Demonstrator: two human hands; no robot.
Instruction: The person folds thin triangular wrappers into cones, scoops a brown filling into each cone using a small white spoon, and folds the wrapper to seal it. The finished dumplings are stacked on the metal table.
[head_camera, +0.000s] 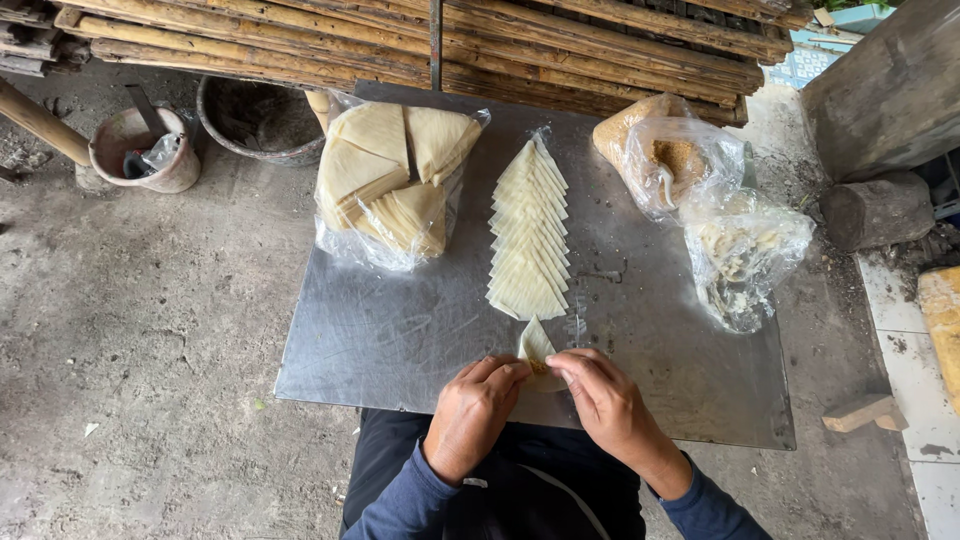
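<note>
We had both hands at the near edge of the bench (400, 350), working one small triangular wrapper (536, 345). Our left hand (472, 408) pinched its left side, our right hand (603, 400) pinched the right, fingertips meeting over a dab of brownish filling (540, 367) tucked in the fold. The wrapper's tip stood up just beyond our fingers, touching neither stack.

Just past it, up the middle of the bench, ran a fanned row of wrappers (528, 235), overlapping like shingles. Toward the far left corner sat a clear bag of more wrappers (392, 180), stacked thick. Along the right edge lay a bag of brown filling (672, 160) and, nearer us, a crumpled plastic bag (745, 255) with pale scraps inside.

What could have gone wrong, as we judged it: the sheet looked thin, so a hard pinch could have torn it or squeezed filling out of the open seam. We were also working right at the near edge, so a slip could have dropped the piece onto our lap. The fanned row sat close, too; a careless nudge could have scattered it.
</note>
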